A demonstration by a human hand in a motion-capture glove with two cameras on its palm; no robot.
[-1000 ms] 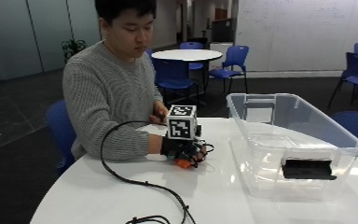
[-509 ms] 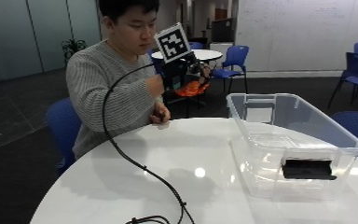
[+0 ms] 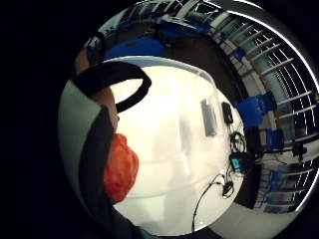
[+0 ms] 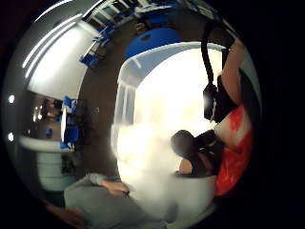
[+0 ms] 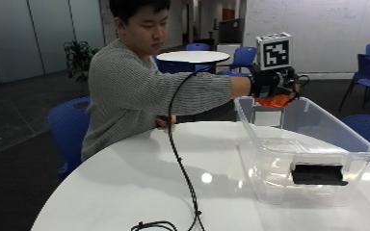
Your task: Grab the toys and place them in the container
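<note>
Hand: the gloved right hand [image 5: 273,83] is stretched out from a grey ribbed sleeve and hangs in the air over the far end of the bin, above its rim.
Fingers: curled round an orange toy; both palm views show the orange thing pressed close against the palm, with fingers wrapped beside it.
Toy: the toy [image 5: 276,101] peeks out beneath the glove as an orange lump, just over the bin's far left corner and not touching the plastic. In the little finger side view it [image 3: 119,168] sits against the palm with the white table and bin below. In the thumb side view it [image 4: 233,152] lies tucked under the fingers. Its form cannot be made out.
Bin: a clear plastic bin [image 5: 355,149] stands on the right part of the table, open on top. A dark handle plate [image 5: 318,174] is on its near end wall. Whether anything lies inside cannot be told.
Table: a round white table [image 5: 127,192] holds the bin.
Other hand: the bare left hand [image 5: 165,122] rests at the table's far edge, near the person's body.
Writing: no brand, label or readable text shows on the toy, the bin or the table.
Room: blue chairs [image 5: 68,126] and another round table [image 5: 192,57] stand behind the person.
</note>
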